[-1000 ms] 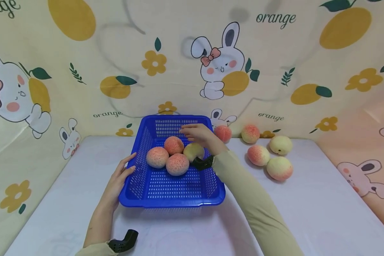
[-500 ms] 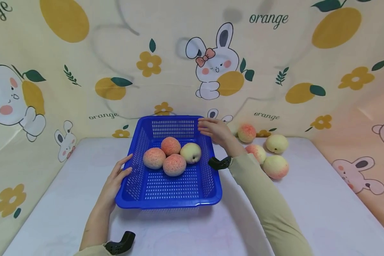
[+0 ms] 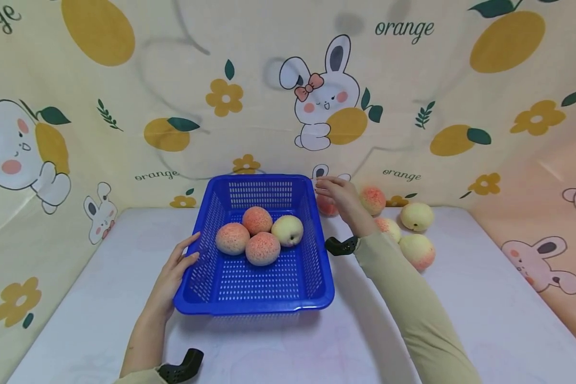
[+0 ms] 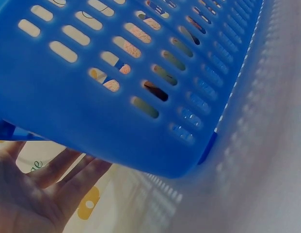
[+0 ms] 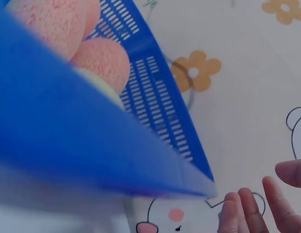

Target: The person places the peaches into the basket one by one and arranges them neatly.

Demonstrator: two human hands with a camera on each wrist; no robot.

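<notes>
My left hand (image 3: pixel 172 274) reaches to the left rim of a blue plastic basket (image 3: pixel 254 310), its fairly straight fingers touching the edge. From the left wrist view, the fingers (image 4: pixel 85 177) lie against the outside of the basket. Inside sit three pinkish peaches (image 3: pixel 262 249) and a pale yellow one (image 3: pixel 288 231), clustered near the middle. Just past the basket's right rim is my right hand (image 3: pixel 344 201), fingers extended and holding nothing visible. Partly behind it shows a red peach (image 3: pixel 327 207); whether they touch is unclear. The right wrist view shows spread fingertips (image 5: pixel 271 187).
Right of the basket lie several more peaches: a red one (image 3: pixel 373 200) at the back, a pale one (image 3: pixel 416 216), and a yellow-pink one (image 3: pixel 417 252). Another peach (image 3: pixel 389 228) is partly covered by the right forearm. A printed cloth (image 3: pixel 259 32) hangs behind the white table (image 3: pixel 480 298).
My right hand has travelled from above the basket, over its right rim, to the red peach outside. The pale peach in the basket is now uncovered. My left hand stays at the rim.
</notes>
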